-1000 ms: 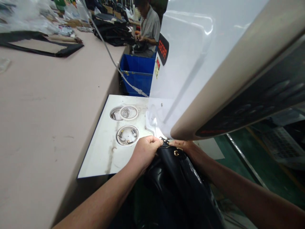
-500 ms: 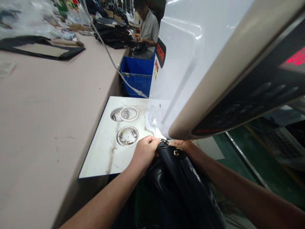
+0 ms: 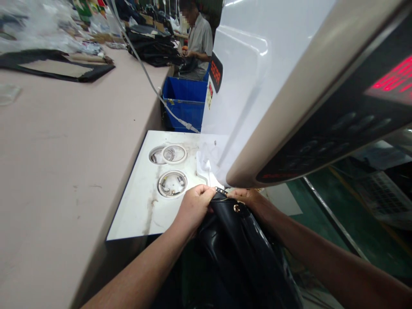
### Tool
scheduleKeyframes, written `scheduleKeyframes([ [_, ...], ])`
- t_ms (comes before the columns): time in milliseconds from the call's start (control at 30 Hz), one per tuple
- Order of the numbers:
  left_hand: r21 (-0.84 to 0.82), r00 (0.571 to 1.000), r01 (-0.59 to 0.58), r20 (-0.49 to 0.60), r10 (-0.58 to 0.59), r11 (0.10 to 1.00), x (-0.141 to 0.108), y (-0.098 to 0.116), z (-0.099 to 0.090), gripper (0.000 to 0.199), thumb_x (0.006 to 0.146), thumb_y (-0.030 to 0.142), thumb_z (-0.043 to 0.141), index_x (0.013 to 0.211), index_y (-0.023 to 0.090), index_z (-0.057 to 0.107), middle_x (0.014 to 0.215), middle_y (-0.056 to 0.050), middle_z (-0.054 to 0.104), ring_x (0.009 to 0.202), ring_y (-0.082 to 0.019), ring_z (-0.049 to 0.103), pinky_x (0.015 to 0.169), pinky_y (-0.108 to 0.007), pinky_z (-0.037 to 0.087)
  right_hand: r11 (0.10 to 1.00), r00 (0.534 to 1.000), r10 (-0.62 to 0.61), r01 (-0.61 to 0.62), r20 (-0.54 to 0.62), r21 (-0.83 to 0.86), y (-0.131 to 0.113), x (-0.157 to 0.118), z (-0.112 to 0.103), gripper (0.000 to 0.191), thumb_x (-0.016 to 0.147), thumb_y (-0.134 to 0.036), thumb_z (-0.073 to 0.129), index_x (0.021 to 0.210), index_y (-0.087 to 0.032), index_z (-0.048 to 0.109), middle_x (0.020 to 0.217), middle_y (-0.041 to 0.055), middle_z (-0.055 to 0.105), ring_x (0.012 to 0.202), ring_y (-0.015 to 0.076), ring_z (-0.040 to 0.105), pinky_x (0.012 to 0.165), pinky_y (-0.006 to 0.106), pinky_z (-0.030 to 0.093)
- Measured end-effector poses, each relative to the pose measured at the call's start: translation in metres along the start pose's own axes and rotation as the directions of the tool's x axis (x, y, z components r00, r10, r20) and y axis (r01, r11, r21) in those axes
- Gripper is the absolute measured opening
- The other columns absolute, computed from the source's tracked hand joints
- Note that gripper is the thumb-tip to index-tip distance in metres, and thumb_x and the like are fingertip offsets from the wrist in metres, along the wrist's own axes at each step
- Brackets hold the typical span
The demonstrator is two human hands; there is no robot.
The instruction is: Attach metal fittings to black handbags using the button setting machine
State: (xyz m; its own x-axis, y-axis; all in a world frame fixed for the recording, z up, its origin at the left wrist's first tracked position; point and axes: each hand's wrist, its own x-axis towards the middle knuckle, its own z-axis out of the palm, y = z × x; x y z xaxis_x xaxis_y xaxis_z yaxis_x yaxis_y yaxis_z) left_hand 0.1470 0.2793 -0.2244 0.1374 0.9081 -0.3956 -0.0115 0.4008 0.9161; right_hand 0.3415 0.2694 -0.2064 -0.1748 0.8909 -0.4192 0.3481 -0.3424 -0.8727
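A black leather-like bag (image 3: pixel 231 223) with gold rings hangs down between my forearms. My left hand (image 3: pixel 198 201) pinches the left end of its studded black top edge between thumb and finger. On the right end of that edge, my right hand (image 3: pixel 246 196) has its fingers closed. The edge lies right under the head of a large white and beige machine (image 3: pixel 251 86), which hides part of the right hand. A white machine top (image 3: pixel 135 214) with round parts dishes (image 3: pixel 172 183) is to the left of the hands.
A wide pale table (image 3: pixel 64 150) fills the left, with plastic bags (image 3: pixel 38 30) and black pieces at its back. Behind the machine top stands a blue bin (image 3: pixel 185 107). A seated person (image 3: pixel 201 40) works beyond it. A thin hose (image 3: pixel 144 68) crosses down to the machine.
Both hands keep their hold on the bag, almost unmoved. The view has shifted slightly, so the machine sits a little further left and lower.
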Motion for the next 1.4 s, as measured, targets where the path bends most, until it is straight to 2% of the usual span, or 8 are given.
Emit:
scheduleKeyframes([
  [167,-0.103,0.972,0.048,0.233,-0.023,0.993,-0.034,-0.003,-0.016,0.034,0.079,0.048,0.076,0.09,0.016,0.073,0.079,-0.003,0.07,0.067,-0.015,0.058,0.061,-0.024,0.042,0.985,0.997,-0.058,0.066,0.05,-0.161,-0.01,-0.033,0.014,0.039,0.093,-0.052,0.06,0.076,-0.018,0.065,0.068,-0.0019,0.059,0.067,0.0151,0.051,0.063,0.028,0.035],
  [267,-0.132,0.959,0.107,0.276,-0.067,0.985,-0.065,-0.014,-0.029,0.033,0.079,0.046,0.079,0.092,0.016,0.075,0.086,-0.006,0.073,0.075,-0.017,0.062,0.068,-0.025,0.046,0.964,0.992,-0.079,0.1,0.096,-0.245,-0.008,-0.056,0.032,0.037,0.095,-0.048,0.057,0.075,-0.018,0.066,0.071,-0.0012,0.061,0.072,0.0164,0.054,0.066,0.029,0.036],
  [433,-0.245,0.954,0.225,0.252,-0.162,0.943,-0.124,-0.048,-0.045,0.03,0.078,0.041,0.081,0.092,0.015,0.075,0.081,-0.006,0.071,0.071,-0.015,0.061,0.064,-0.023,0.046,0.968,0.974,-0.07,0.118,0.214,-0.222,0.008,-0.092,0.067,0.029,0.096,-0.042,0.057,0.085,-0.021,0.075,0.078,-0.0011,0.071,0.075,0.0176,0.061,0.069,0.029,0.04],
  [567,-0.345,0.954,0.286,0.188,-0.233,0.894,-0.165,-0.079,-0.051,0.027,0.079,0.039,0.082,0.09,0.015,0.074,0.077,-0.003,0.068,0.066,-0.012,0.059,0.063,-0.021,0.045,0.968,0.948,-0.07,0.14,0.309,-0.21,0.018,-0.11,0.089,0.036,0.097,-0.041,0.052,0.074,-0.02,0.07,0.072,-0.0016,0.065,0.069,0.0157,0.056,0.066,0.028,0.038],
  [700,-0.429,0.954,0.3,0.159,-0.256,0.852,-0.194,-0.102,-0.053,0.025,0.081,0.037,0.081,0.086,0.014,0.072,0.077,-0.002,0.067,0.067,-0.011,0.059,0.064,-0.02,0.046,0.954,0.921,-0.066,0.171,0.385,-0.246,0.019,-0.12,0.104,0.035,0.095,-0.039,0.052,0.071,-0.019,0.068,0.07,-0.0006,0.063,0.067,0.0151,0.053,0.064,0.028,0.036],
  [900,-0.496,0.948,0.317,0.155,-0.277,0.808,-0.212,-0.117,-0.057,0.027,0.079,0.036,0.083,0.086,0.013,0.071,0.079,-0.003,0.068,0.067,-0.011,0.061,0.062,-0.019,0.044,0.934,0.922,-0.064,0.19,0.383,-0.302,0.019,-0.132,0.121,0.036,0.096,-0.038,0.05,0.07,-0.019,0.066,0.071,-0.0006,0.062,0.068,0.0148,0.054,0.064,0.028,0.036],
  [1233,-0.488,0.956,0.288,0.196,-0.218,0.824,-0.217,-0.112,-0.062,0.029,0.078,0.038,0.084,0.088,0.013,0.072,0.079,-0.003,0.069,0.067,-0.012,0.062,0.062,-0.02,0.044,0.923,0.942,-0.088,0.2,0.325,-0.329,0.018,-0.148,0.126,0.04,0.099,-0.046,0.051,0.078,-0.017,0.07,0.073,-0.0013,0.063,0.07,0.0149,0.055,0.066,0.029,0.038],
  [1400,-0.48,0.967,0.231,0.211,-0.144,0.846,-0.22,-0.112,-0.062,0.03,0.078,0.039,0.084,0.089,0.013,0.072,0.08,-0.004,0.07,0.069,-0.013,0.062,0.065,-0.021,0.046,0.906,0.94,-0.126,0.24,0.318,-0.35,0.017,-0.154,0.129,0.036,0.099,-0.046,0.057,0.087,-0.018,0.076,0.078,-0.001,0.07,0.074,0.0151,0.062,0.069,0.028,0.042],
])
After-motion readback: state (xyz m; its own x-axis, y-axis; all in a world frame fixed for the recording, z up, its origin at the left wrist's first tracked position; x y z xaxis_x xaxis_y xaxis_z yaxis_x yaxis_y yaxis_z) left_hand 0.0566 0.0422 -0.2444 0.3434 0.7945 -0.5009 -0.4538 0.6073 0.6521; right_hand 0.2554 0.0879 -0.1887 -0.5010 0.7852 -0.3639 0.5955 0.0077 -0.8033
